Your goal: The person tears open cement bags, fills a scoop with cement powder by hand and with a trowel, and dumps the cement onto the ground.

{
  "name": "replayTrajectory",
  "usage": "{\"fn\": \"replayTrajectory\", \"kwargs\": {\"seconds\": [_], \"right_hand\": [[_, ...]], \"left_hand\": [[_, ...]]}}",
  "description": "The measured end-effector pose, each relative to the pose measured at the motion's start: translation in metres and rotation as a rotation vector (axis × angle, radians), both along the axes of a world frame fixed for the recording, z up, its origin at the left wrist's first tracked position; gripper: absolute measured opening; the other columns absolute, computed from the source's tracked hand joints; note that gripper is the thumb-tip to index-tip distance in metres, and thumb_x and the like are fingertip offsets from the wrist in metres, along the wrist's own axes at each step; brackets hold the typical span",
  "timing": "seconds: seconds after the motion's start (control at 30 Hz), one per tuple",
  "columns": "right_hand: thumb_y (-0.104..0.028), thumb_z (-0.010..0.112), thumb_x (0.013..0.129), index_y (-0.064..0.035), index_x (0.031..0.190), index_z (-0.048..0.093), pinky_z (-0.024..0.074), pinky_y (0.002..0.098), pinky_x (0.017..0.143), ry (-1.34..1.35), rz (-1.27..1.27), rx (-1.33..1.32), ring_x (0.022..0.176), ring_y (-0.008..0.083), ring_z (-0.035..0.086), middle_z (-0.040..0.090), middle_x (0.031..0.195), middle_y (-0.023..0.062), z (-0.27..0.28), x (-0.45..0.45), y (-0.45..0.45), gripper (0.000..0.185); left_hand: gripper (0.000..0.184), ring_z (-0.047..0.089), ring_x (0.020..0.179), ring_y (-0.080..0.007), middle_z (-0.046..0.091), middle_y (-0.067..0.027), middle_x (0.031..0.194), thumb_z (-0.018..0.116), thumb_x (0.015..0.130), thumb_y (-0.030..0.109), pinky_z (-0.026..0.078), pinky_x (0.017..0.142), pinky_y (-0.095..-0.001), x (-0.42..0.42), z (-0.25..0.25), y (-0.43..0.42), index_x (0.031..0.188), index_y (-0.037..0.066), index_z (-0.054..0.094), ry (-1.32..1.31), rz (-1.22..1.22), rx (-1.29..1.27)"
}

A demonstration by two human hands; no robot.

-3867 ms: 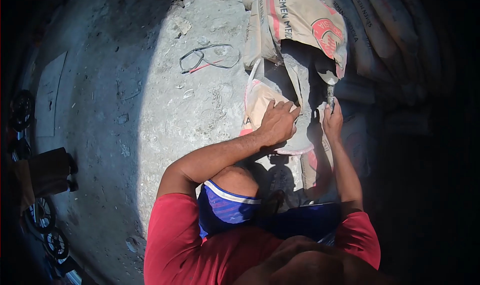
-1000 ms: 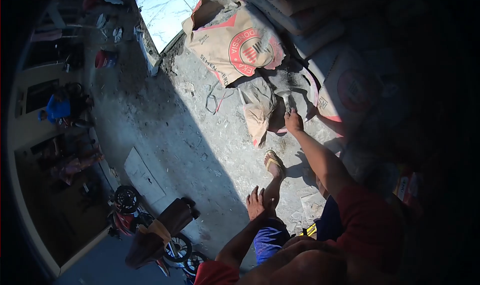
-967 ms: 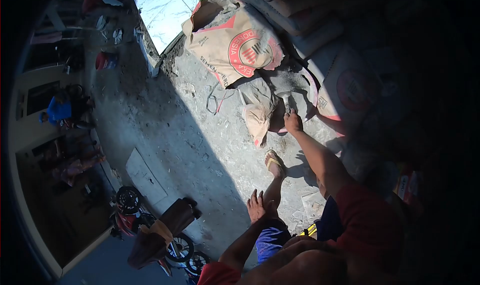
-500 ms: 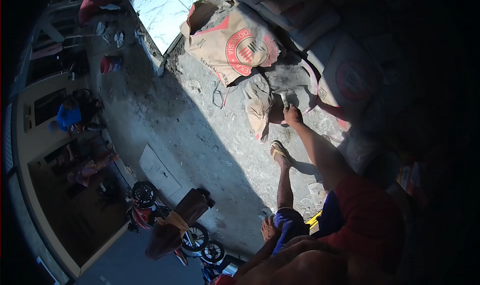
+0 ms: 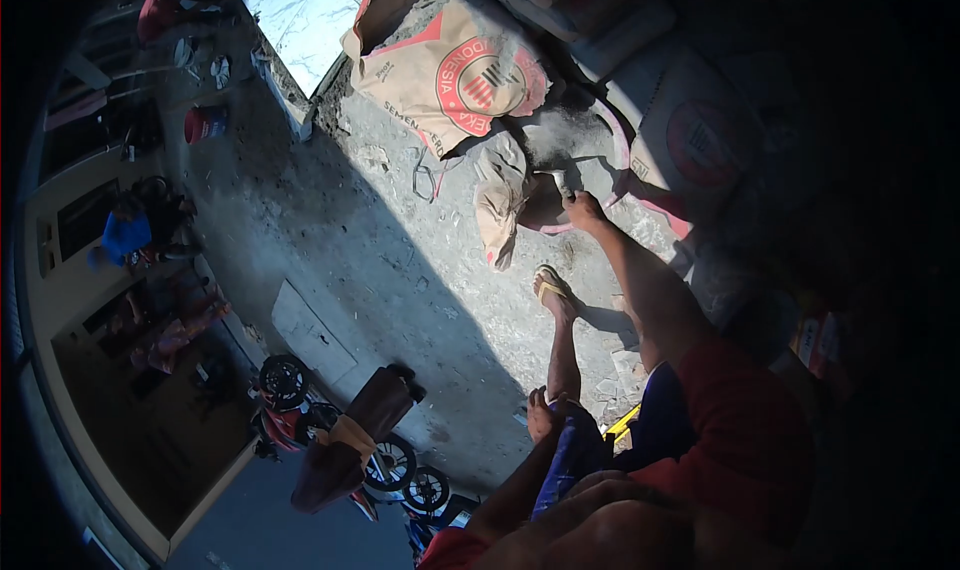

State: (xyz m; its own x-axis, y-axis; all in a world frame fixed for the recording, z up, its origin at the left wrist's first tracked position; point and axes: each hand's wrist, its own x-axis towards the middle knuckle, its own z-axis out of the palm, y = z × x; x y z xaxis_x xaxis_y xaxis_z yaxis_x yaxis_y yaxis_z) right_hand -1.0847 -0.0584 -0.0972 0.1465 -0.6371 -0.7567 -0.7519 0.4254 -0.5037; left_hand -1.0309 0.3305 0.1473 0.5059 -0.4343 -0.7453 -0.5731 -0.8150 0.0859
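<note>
Gripping a trowel [image 5: 562, 183] by its handle, the right hand [image 5: 585, 211] reaches inside a basin with a pinkish rim [image 5: 624, 152], fingers curled together around the handle. The left hand [image 5: 541, 416] is at the left knee, its fingers loosely bent and closed on nothing that shows. The step in hand looks like working the grey powder [image 5: 545, 142] in the basin; a further stroke would call for a firm grip and a low blade, clear of the rim. 1 crumpled paper bag [image 5: 500, 202] lies just beside the basin, and 1 large printed sack [image 5: 455, 78] is near its far side. The trowel's blade is small and hard to make out, and whether it carries powder I cannot tell. The right thumb's exact placement is unclear, the basin's far edge is partly hidden, and deep shadow swallows the right side.
</note>
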Motion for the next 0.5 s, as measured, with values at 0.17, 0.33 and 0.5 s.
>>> {"fn": "replayTrajectory", "kwargs": {"seconds": [0.17, 0.33, 0.5], "right_hand": [[-0.04, 0.053, 0.085, 0.0079, 0.12, 0.051, 0.0441, 0.0378, 0.091, -0.03, -0.023, -0.068, 0.108, 0.0369, 0.055, 0.056, 0.114, 0.0294, 0.02, -0.006, 0.001, 0.059], [-0.038, 0.053, 0.084, 0.0062, 0.108, 0.055, 0.0491, 0.0412, 0.072, -0.107, -0.134, -0.036, 0.084, 0.0374, 0.062, 0.062, 0.093, 0.0264, 0.003, -0.003, 0.021, 0.05], [-0.031, 0.055, 0.084, 0.0008, 0.093, 0.057, 0.0478, 0.0408, 0.067, -0.181, -0.217, -0.035, 0.073, 0.036, 0.061, 0.061, 0.078, 0.0235, -0.005, -0.004, 0.033, 0.034]], "left_hand": [[0.081, 0.047, 0.116, -0.0406, 0.037, -0.0222, 0.135, 0.071, 0.073, 0.042, 0.042, 0.093, -0.0443, 0.06, -0.098, -0.166, 0.133, 0.001, 0.034, -0.298, -0.036, -0.342], [0.093, 0.049, 0.109, -0.0315, 0.041, -0.0157, 0.126, 0.076, 0.064, 0.05, 0.043, 0.083, -0.0444, 0.119, -0.153, -0.315, 0.137, 0.012, 0.033, -0.472, -0.395, -0.305], [0.032, 0.05, 0.094, -0.024, 0.059, -0.0048, 0.096, 0.056, 0.079, 0.041, 0.035, 0.079, -0.0396, 0.152, -0.191, -0.334, 0.084, 0.011, 0.067, -0.498, -0.682, -0.397]]}}
